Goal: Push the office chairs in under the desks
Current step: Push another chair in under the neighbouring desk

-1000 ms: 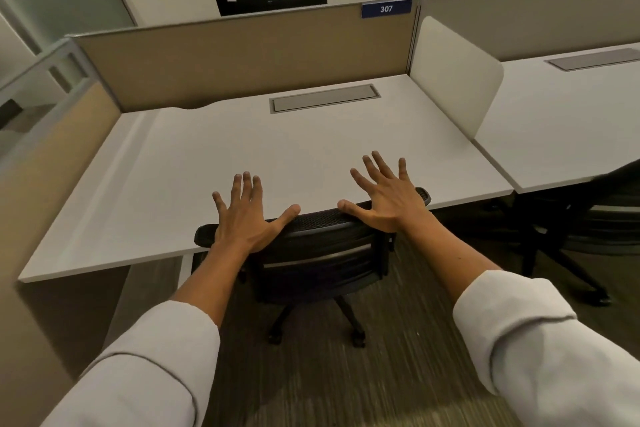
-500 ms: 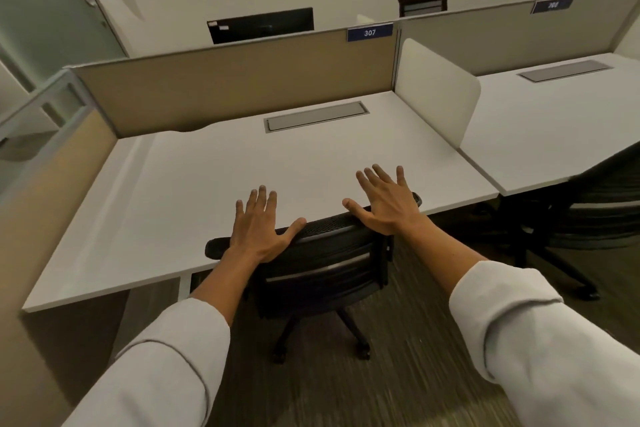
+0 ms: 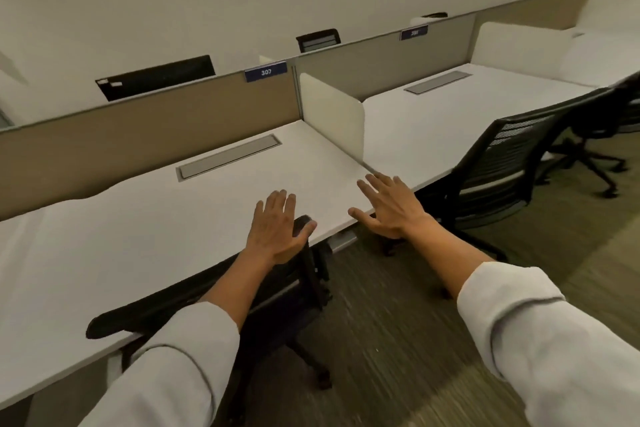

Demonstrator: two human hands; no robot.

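A black office chair [image 3: 277, 302] sits tucked against the front edge of the white desk marked 307 [image 3: 138, 239]. My left hand [image 3: 277, 229] hovers flat over the right end of that chair's backrest top, fingers spread, possibly just touching it. Off the chair, my right hand [image 3: 391, 208] floats open above the desk's right front corner. A second black mesh chair [image 3: 502, 163] stands pulled out and angled in front of the neighbouring desk [image 3: 433, 121] to the right.
A white divider panel [image 3: 332, 114] separates the two desks. Beige partitions [image 3: 138, 135] run behind them. More dark chairs [image 3: 595, 135] stand at the far right. Striped carpet [image 3: 398, 340] lies under me, with floor space between the two chairs.
The view has swung right. My right hand has lifted off the chair's backrest and moved right past the desk corner. My left hand has slid to the backrest's right end.
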